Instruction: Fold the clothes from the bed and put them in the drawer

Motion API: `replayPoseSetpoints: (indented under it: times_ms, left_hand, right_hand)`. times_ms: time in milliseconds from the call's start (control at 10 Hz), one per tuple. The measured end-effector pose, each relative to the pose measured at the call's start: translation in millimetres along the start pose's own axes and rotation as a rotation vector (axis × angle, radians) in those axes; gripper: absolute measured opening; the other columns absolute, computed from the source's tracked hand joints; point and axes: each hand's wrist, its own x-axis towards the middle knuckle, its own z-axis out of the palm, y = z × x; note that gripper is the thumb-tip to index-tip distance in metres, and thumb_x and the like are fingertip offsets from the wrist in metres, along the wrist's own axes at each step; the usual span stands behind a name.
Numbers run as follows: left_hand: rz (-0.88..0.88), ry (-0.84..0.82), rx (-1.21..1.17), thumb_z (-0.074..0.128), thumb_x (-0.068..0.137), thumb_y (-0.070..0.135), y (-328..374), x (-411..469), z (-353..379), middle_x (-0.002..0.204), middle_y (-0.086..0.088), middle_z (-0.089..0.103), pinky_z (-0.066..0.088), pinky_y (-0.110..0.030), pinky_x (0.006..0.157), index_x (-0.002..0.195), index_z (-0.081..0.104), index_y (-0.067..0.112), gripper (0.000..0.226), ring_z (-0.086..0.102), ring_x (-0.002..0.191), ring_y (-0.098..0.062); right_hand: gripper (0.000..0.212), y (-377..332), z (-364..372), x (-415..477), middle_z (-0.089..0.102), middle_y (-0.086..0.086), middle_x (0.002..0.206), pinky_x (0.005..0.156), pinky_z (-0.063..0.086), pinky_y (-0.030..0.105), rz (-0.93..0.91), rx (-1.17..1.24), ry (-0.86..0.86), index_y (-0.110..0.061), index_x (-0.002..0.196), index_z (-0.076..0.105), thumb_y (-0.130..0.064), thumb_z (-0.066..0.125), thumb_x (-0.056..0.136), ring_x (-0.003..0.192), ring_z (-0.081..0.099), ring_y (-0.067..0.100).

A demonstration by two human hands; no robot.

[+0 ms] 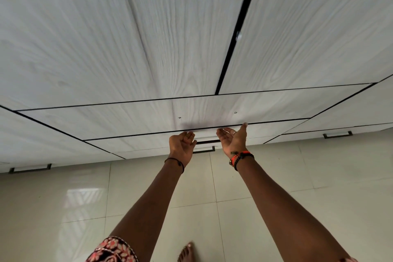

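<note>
A white wood-grain drawer front without a handle, marked by two small screw holes, sits flush in the wardrobe. My left hand reaches up to its lower edge, its curled fingertips at the dark gap beneath it. My right hand is beside it, palm turned up. Its fingers lie fairly straight along the same gap and its thumb touches the drawer front. No clothes and no bed are in view.
Tall wardrobe doors rise above the drawers, one standing slightly ajar at a dark gap. Lower drawers carry dark bar handles. A glossy tiled floor lies below, with my bare foot on it.
</note>
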Motion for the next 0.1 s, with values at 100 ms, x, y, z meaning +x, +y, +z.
replayPoseSetpoints:
  times_ms: [100]
  left_hand:
    - [0.039, -0.011, 0.104, 0.030, 0.095, 0.002, -4.6, -6.8, -4.6, 0.105, -0.009, 0.060, 0.028, -0.040, 0.113, 0.107, 0.058, 0.003, 0.031, 0.056, 0.103, -0.016]
  right_hand:
    - [0.082, 2.5, -3.9, -6.9, 0.054, 0.020, 0.126, 0.104, 0.040, 0.039, -0.007, -0.114, -0.035, 0.004, 0.136, 0.041, -0.063, 0.020, 0.094, 0.121, 0.050, 0.030]
